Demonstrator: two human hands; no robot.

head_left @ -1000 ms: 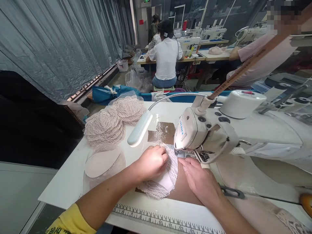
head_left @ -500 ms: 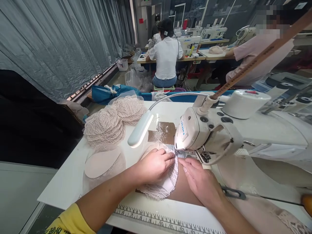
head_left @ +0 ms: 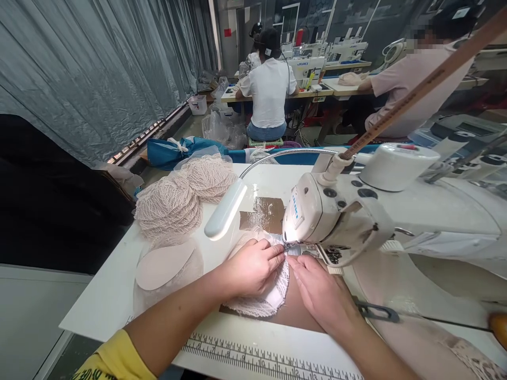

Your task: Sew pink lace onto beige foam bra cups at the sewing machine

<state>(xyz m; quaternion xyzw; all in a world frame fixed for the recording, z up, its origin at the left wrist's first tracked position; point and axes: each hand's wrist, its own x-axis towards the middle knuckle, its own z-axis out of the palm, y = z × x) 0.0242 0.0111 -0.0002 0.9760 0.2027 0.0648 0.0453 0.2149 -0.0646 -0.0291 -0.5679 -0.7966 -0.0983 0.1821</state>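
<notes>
A pale pink lace piece [head_left: 264, 301] lies on the white table [head_left: 99, 311] under the head of a white sewing machine [head_left: 340, 216]. My left hand [head_left: 251, 269] presses flat on the lace, fingers bunched and pointing at the needle. My right hand [head_left: 322, 295] lies flat just right of it, fingertips touching the lace edge beside the presser foot [head_left: 293, 249]. Neither hand holds anything else.
Stacks of lace cups [head_left: 168, 206] and smooth pink pads [head_left: 164, 264] sit at the table's left. A gooseneck lamp [head_left: 225, 211] hangs over the work. A ruler strip [head_left: 261, 359] runs along the near edge. Other people sit sewing at tables behind.
The lace piece has fed further under the needle, away from me, with less of it showing near the front. Both hands followed it slightly.
</notes>
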